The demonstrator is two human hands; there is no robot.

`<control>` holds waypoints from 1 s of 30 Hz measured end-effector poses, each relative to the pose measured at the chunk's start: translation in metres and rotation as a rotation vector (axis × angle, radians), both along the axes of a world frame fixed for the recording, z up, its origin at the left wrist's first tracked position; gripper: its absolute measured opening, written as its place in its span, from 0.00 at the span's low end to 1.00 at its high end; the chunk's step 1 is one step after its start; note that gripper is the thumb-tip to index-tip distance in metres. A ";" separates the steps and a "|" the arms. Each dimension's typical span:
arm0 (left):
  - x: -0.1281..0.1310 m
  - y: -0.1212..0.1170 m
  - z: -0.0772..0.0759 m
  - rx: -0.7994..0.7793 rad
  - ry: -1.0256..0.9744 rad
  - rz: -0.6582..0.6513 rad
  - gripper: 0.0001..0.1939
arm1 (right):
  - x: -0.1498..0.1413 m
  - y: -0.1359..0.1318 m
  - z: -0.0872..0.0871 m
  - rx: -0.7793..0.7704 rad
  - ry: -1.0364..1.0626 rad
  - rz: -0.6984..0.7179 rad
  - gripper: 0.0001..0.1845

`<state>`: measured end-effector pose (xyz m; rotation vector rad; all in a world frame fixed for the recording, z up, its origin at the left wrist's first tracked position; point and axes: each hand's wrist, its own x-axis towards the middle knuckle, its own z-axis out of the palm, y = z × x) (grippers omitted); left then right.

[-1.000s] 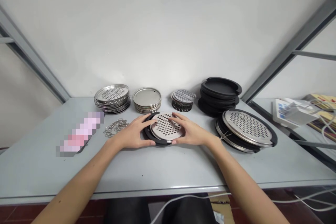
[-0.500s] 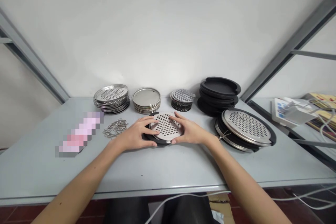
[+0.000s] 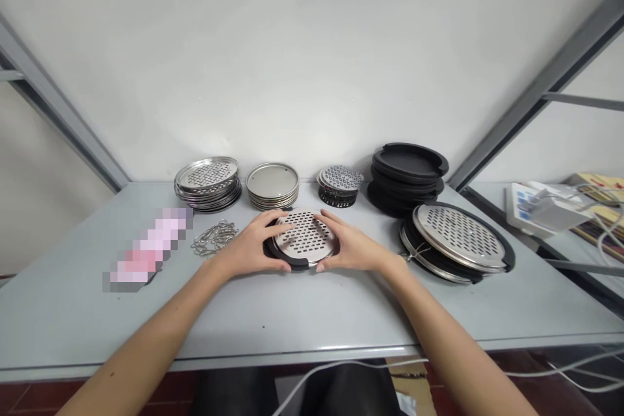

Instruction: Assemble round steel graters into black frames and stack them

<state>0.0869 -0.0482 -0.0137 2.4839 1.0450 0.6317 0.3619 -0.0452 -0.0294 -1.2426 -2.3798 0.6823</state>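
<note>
A round metal grater (image 3: pixel 306 237) with slotted holes lies on the table at the middle, set in a black base (image 3: pixel 297 264) whose rim shows at the left and front. My left hand (image 3: pixel 256 244) curls around the left side, thumb at the front edge and fingertips over the black rim and metal. On the right side my right hand (image 3: pixel 353 244) grips the grater's edge, with its thumb low at the front and fingers at the back. Left of my left hand lies a heap of wire clips (image 3: pixel 215 238). Beyond my right hand sits a stack of assembled graters (image 3: pixel 461 237).
Along the wall stand stacks of rimmed grater discs (image 3: pixel 207 175), plain metal discs (image 3: pixel 272 182), small perforated discs (image 3: pixel 341 179) and black bases (image 3: pixel 409 162). A pixelated pink object (image 3: pixel 151 247) lies at left. A power strip (image 3: pixel 531 208) is at far right.
The metal grater has shifted slightly left against the black base between my hands. Both hands stay on it, with the right thumb and fingers moving a little left.
</note>
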 end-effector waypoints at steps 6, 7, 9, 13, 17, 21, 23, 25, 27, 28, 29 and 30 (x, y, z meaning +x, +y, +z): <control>-0.018 0.003 0.007 -0.061 0.136 0.113 0.53 | 0.012 0.007 0.003 0.014 -0.038 0.014 0.65; -0.020 0.004 0.007 -0.054 0.143 0.108 0.53 | 0.013 0.008 0.003 0.015 -0.038 0.019 0.64; -0.022 0.006 0.005 -0.040 0.143 0.086 0.52 | 0.013 0.008 0.003 0.015 -0.026 0.026 0.63; -0.020 0.007 0.002 -0.043 0.118 0.088 0.50 | 0.013 0.008 0.001 0.014 -0.015 -0.007 0.63; -0.018 0.006 0.002 -0.067 0.084 0.083 0.51 | 0.011 0.007 -0.001 0.006 0.003 -0.032 0.65; -0.016 0.005 0.002 -0.084 0.044 0.074 0.53 | 0.005 0.006 -0.003 0.022 0.060 0.000 0.64; -0.016 0.006 0.002 -0.086 0.033 0.072 0.54 | 0.002 0.005 -0.003 0.023 0.083 0.007 0.64; -0.015 0.006 0.001 -0.083 0.030 0.069 0.54 | -0.001 0.004 -0.002 0.033 0.091 0.013 0.63; -0.016 0.007 0.001 -0.077 0.037 0.066 0.53 | -0.002 0.004 0.000 0.057 0.091 0.041 0.61; -0.016 0.007 0.001 -0.074 0.045 0.064 0.53 | -0.002 0.003 0.001 0.069 0.086 0.061 0.60; -0.018 0.008 0.001 -0.072 0.057 0.061 0.53 | -0.002 0.003 0.002 0.079 0.078 0.076 0.58; -0.019 0.008 0.000 -0.072 0.072 0.061 0.53 | -0.002 0.002 0.003 0.086 0.068 0.086 0.58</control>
